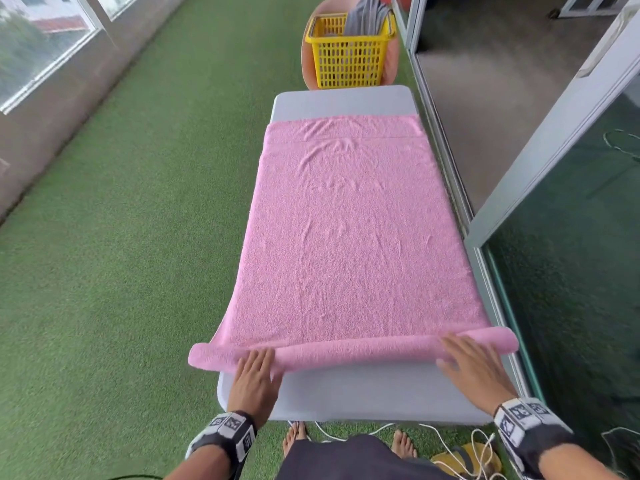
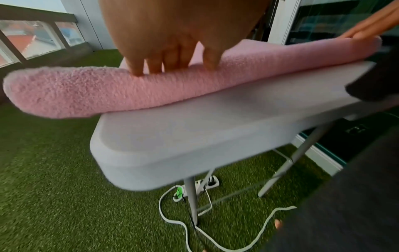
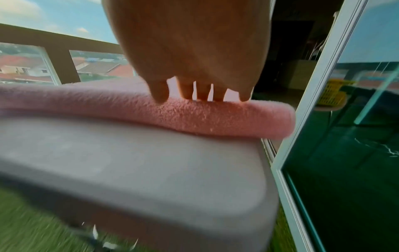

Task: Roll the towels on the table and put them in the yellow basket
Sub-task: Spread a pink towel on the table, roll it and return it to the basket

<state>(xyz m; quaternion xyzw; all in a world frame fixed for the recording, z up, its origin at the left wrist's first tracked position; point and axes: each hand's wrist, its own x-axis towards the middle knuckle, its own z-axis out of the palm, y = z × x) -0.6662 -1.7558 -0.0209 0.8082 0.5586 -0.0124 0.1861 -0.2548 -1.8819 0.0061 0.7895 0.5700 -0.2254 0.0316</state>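
Observation:
A pink towel (image 1: 349,237) lies spread along the grey table (image 1: 363,393), its near end turned into a thin roll (image 1: 353,349) across the table's width. My left hand (image 1: 254,367) lies flat on the roll's left part, fingers straight. My right hand (image 1: 467,358) presses flat on the roll's right part. The left wrist view shows my left fingers (image 2: 172,63) on top of the roll (image 2: 108,90); the right wrist view shows my right fingers (image 3: 200,92) on the roll (image 3: 194,116). The yellow basket (image 1: 349,53) stands beyond the table's far end with a grey cloth (image 1: 367,15) in it.
Green artificial turf (image 1: 138,237) covers the floor to the left. A glass sliding door (image 1: 571,271) runs close along the table's right side. White cables (image 2: 177,221) and a power strip (image 2: 200,185) lie on the turf under the table. The roll's left end overhangs the table edge.

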